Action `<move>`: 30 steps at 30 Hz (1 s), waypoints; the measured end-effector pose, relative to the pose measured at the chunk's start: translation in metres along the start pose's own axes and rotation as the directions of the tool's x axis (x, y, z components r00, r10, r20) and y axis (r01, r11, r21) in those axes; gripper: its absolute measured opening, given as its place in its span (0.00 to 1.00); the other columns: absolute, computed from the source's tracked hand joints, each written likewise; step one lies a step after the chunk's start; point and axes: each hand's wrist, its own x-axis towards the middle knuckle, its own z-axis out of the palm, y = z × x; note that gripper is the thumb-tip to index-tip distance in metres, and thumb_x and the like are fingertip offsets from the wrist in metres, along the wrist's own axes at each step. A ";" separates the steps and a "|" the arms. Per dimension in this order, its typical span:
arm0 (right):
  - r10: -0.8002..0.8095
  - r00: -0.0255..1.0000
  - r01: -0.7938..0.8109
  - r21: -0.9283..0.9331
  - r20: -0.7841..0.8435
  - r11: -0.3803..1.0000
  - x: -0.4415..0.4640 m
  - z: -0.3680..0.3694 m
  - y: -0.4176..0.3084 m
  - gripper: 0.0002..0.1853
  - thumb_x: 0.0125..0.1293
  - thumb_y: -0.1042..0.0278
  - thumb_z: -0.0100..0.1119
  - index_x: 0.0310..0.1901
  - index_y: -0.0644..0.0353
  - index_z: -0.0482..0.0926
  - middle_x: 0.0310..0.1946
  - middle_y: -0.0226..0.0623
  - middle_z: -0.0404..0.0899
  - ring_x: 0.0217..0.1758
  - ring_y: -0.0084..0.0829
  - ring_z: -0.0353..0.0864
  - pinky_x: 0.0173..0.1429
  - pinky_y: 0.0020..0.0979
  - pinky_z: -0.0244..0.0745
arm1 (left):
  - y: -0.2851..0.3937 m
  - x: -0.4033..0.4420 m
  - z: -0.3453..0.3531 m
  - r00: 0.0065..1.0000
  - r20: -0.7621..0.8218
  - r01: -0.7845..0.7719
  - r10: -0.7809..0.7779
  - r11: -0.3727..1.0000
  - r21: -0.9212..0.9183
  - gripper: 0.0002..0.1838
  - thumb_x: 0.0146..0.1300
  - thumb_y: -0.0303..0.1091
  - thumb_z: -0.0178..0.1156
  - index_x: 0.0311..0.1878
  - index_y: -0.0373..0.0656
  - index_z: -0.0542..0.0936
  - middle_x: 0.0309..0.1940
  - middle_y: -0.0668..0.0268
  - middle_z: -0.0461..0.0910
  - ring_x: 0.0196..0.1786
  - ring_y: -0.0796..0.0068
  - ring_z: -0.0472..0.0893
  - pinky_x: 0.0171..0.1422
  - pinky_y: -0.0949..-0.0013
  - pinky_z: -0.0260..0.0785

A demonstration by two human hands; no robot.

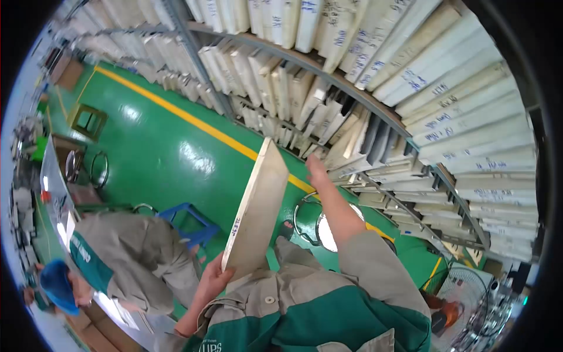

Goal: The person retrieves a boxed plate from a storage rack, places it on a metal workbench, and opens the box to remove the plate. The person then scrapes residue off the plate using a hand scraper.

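My left hand (pixel 217 278) is closed around the lower end of a flat off-white board (pixel 258 205), with fingers at its edge. The board stands tilted up in front of my body, and small dark handwriting marks its narrow edge. My right hand (pixel 316 172) is stretched forward beside the lower shelves, apart from the board. Its fingers look loosely extended, with nothing visible in them; whether they touch a shelf is unclear. Closest to that hand are similar pale boards (pixel 346 149) packed upright on the rack.
Metal shelving (pixel 293 56) full of marked boards curves along the right. A co-worker in a blue cap (pixel 58 287) bends over at the left. On the green floor (pixel 170 152) are a blue stool (pixel 190 226), a round-topped stool (pixel 337 232) and a yellow line (pixel 193 120).
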 end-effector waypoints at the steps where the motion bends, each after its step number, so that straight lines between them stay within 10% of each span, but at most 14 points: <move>1: 0.122 0.993 -0.121 -0.055 0.005 0.991 -0.010 0.005 0.016 0.33 0.62 0.36 0.50 0.59 0.55 0.68 0.53 0.41 0.67 0.58 0.40 0.63 0.62 0.57 0.57 | 0.005 -0.005 -0.001 1.000 -0.001 0.031 -0.031 1.000 -0.004 0.25 0.61 0.26 0.55 0.63 0.35 0.68 0.50 0.67 0.77 0.52 0.80 0.73 0.57 0.75 0.65; 4: 0.403 0.914 -0.392 -0.142 0.053 0.909 -0.030 0.021 0.071 0.49 0.58 0.22 0.46 0.69 0.55 0.58 0.66 0.44 0.60 0.69 0.45 0.57 0.66 0.63 0.51 | 0.001 -0.021 -0.001 1.000 -0.017 0.015 -0.016 0.998 -0.061 0.26 0.60 0.27 0.56 0.64 0.36 0.68 0.51 0.67 0.77 0.54 0.80 0.72 0.59 0.73 0.64; 8: 0.121 0.731 -0.463 0.359 0.671 0.810 -0.057 0.036 0.102 0.44 0.65 0.28 0.41 0.72 0.55 0.54 0.71 0.38 0.58 0.71 0.42 0.59 0.73 0.51 0.51 | -0.003 -0.041 0.008 0.997 -0.073 -0.003 0.001 0.999 -0.031 0.30 0.57 0.31 0.56 0.65 0.38 0.67 0.52 0.60 0.77 0.55 0.73 0.74 0.61 0.68 0.65; 9: 0.047 0.760 -0.284 0.266 0.648 0.921 -0.078 0.038 0.083 0.43 0.64 0.28 0.42 0.71 0.53 0.54 0.70 0.36 0.58 0.71 0.40 0.59 0.74 0.46 0.54 | -0.004 -0.045 0.007 0.993 -0.091 -0.071 0.073 0.997 0.028 0.28 0.59 0.34 0.56 0.63 0.37 0.68 0.51 0.60 0.78 0.54 0.73 0.75 0.60 0.68 0.66; 12: 0.042 0.680 -0.442 0.364 0.732 0.820 -0.108 0.044 0.061 0.42 0.63 0.28 0.45 0.71 0.49 0.56 0.69 0.34 0.61 0.69 0.40 0.62 0.71 0.47 0.58 | 0.000 -0.062 -0.009 0.964 -0.177 -0.148 0.198 0.954 0.261 0.22 0.58 0.41 0.57 0.53 0.38 0.72 0.37 0.51 0.80 0.40 0.55 0.80 0.45 0.56 0.70; 13: 0.027 0.827 -0.064 0.046 0.562 0.997 -0.124 0.049 0.049 0.45 0.61 0.26 0.45 0.71 0.49 0.55 0.70 0.34 0.60 0.71 0.39 0.59 0.72 0.48 0.57 | 0.010 -0.071 -0.012 0.950 -0.254 -0.078 0.182 0.925 0.372 0.21 0.58 0.41 0.58 0.51 0.38 0.72 0.37 0.50 0.79 0.40 0.51 0.79 0.45 0.55 0.70; 14: 0.044 0.684 -0.430 0.354 0.728 0.831 -0.128 0.040 0.052 0.46 0.60 0.25 0.45 0.71 0.49 0.55 0.70 0.33 0.59 0.72 0.39 0.58 0.73 0.49 0.54 | 0.023 -0.084 -0.012 0.940 -0.297 -0.005 0.166 0.880 0.475 0.20 0.58 0.41 0.60 0.50 0.39 0.72 0.36 0.49 0.79 0.41 0.47 0.78 0.44 0.53 0.69; 21: 0.028 0.615 -0.402 0.283 0.788 0.871 -0.246 0.074 0.033 0.44 0.60 0.28 0.49 0.71 0.49 0.56 0.71 0.32 0.58 0.71 0.39 0.57 0.72 0.48 0.55 | 0.048 -0.190 -0.037 0.600 -0.636 0.125 0.485 0.729 0.673 0.24 0.58 0.51 0.62 0.40 0.39 0.70 0.32 0.54 0.76 0.39 0.50 0.78 0.39 0.53 0.69; 26: 0.169 0.304 -0.265 -0.087 0.938 0.960 -0.343 0.099 0.071 0.47 0.58 0.27 0.51 0.72 0.48 0.54 0.72 0.34 0.55 0.73 0.39 0.54 0.73 0.53 0.51 | -0.002 -0.273 -0.050 0.268 -0.852 0.207 0.449 0.837 0.506 0.26 0.61 0.57 0.58 0.26 0.41 0.71 0.20 0.53 0.73 0.29 0.46 0.75 0.33 0.50 0.65; 30: 0.213 0.013 -0.247 -0.203 0.977 0.947 -0.430 0.138 0.073 0.41 0.64 0.32 0.45 0.72 0.48 0.54 0.72 0.35 0.55 0.73 0.40 0.56 0.71 0.53 0.55 | -0.049 -0.373 -0.063 0.201 -0.951 0.333 0.235 0.897 0.292 0.32 0.61 0.66 0.51 0.28 0.42 0.78 0.22 0.54 0.78 0.31 0.47 0.78 0.38 0.51 0.69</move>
